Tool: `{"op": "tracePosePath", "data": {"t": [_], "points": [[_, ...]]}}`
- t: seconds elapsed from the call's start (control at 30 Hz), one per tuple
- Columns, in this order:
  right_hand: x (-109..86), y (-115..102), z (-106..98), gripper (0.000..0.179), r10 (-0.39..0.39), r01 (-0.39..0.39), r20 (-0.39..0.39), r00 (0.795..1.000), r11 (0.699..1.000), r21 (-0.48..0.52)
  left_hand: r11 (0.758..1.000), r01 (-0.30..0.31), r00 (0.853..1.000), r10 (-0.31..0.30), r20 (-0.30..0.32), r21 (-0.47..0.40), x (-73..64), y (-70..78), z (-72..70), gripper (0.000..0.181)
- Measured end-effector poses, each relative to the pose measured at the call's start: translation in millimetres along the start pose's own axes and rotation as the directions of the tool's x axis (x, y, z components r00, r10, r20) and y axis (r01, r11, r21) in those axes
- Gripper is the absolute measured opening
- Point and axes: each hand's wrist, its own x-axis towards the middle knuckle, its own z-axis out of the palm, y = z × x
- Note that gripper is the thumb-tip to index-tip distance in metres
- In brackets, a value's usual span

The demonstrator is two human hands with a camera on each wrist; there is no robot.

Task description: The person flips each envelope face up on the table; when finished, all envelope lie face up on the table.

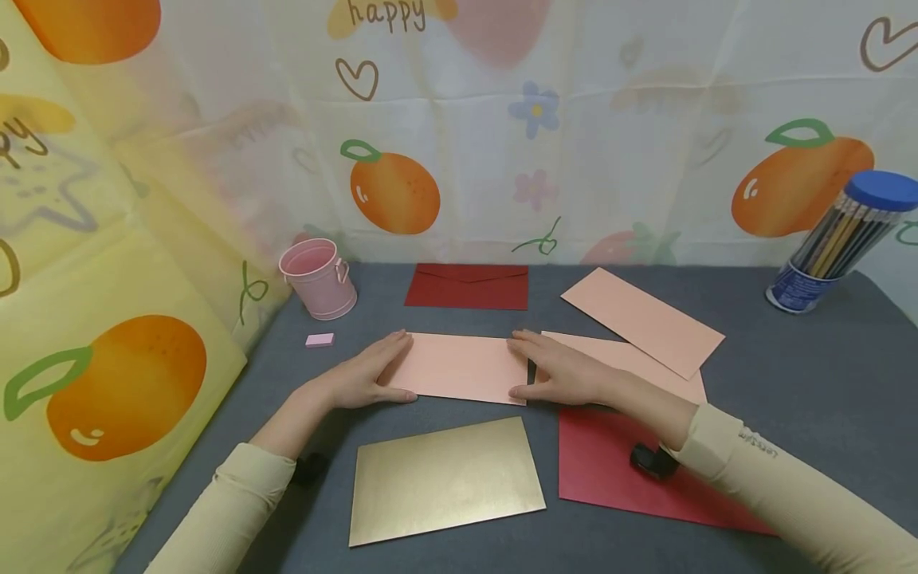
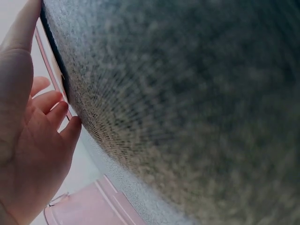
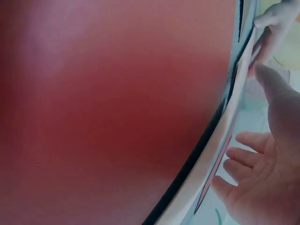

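Observation:
A plain pale pink envelope lies flat on the dark grey table between both hands. At its left end rests my left hand, fingertips on the far corner and thumb along the near edge. My right hand touches the opposite end, its fingers at the far corner and its thumb at the near one. In the right wrist view the right hand's fingers are loosely spread. The left wrist view shows the left fingers relaxed and only slightly bent. A second pink envelope lies partly beneath the right hand and forearm.
Another pink envelope overlaps the second. A gold envelope lies in front, a larger red one under the right forearm. Behind are a dark red envelope, a pink bucket, an eraser-like block and a pencil tub.

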Motion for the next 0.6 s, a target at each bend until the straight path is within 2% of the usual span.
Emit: {"op": "tracePosePath", "data": {"t": [0.23,0.6], "points": [[-2.6,-0.3,2.0,0.093,0.014,-0.010,0.083,0.996,0.999,-0.051,1.000,0.016,1.000,-0.016,0.000,0.012,-0.2,-2.3,1.7,0.100],[-4.6,0.9,4.8,0.092,-0.005,0.014,0.104,0.995,0.996,-0.086,0.998,0.044,0.999,-0.044,-0.006,0.038,-1.5,-0.4,1.8,0.096]]}}
